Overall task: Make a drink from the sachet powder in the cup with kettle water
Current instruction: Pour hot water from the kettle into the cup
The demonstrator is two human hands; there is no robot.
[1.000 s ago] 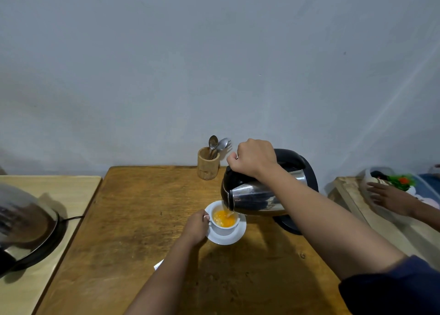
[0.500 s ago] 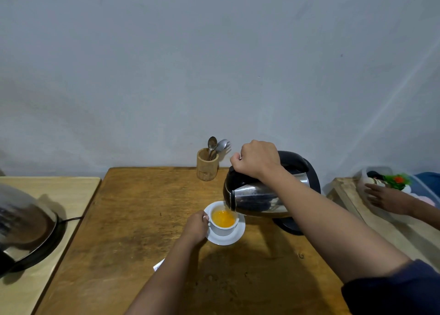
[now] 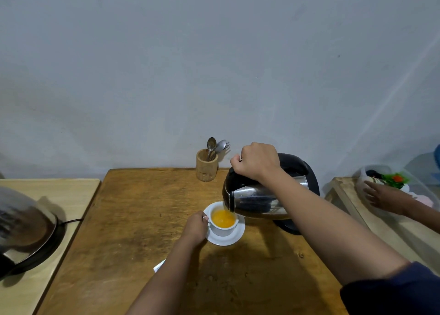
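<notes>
Right hand [image 3: 258, 163] grips the kettle [image 3: 259, 199] handle, kettle tipped with spout over the cup [image 3: 223, 220]. Left hand [image 3: 196, 226] pinches the cup handle; cup sits on saucer [image 3: 234, 237], orange liquid inside, just below-left of right hand.

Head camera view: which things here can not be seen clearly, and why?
- Kettle spout: hidden by its own body over the cup; no stream can be made out.
- Cup handle: covered by the left hand.
- White item: mostly behind the left forearm.
- Appliance: blurred, cut by the left edge.
</notes>
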